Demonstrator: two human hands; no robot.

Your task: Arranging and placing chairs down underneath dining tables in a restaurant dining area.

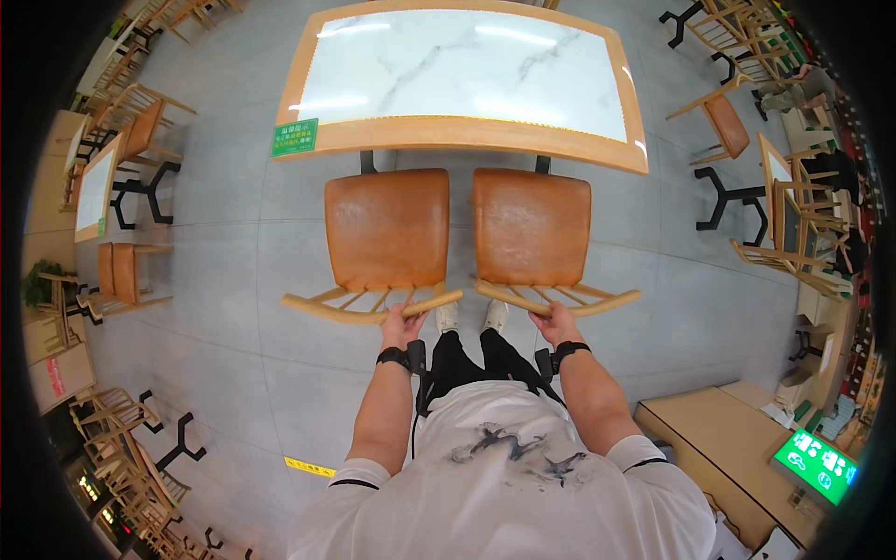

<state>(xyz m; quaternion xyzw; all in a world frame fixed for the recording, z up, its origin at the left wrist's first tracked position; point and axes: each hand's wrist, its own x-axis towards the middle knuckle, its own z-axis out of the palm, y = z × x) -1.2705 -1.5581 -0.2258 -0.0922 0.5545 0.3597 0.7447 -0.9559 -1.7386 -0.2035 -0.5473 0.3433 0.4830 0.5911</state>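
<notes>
Two wooden chairs with orange-brown padded seats stand side by side in front of me, the left chair (388,227) and the right chair (532,227). My left hand (404,322) grips the curved top rail of the left chair's backrest. On the right chair's top rail, my right hand (554,323) is closed in the same way. Beyond the seats is a table with a wooden rim and a white marble-patterned top (462,70); a green notice (294,138) lies on its near left corner. The chairs' front edges are close to the table's near edge.
More tables and chairs line both sides, including a left table (94,189) and a loose chair (726,126) at right. A person (805,87) is at the far right. A beige counter (721,448) stands behind me at right. Yellow floor tape (309,467) lies behind left.
</notes>
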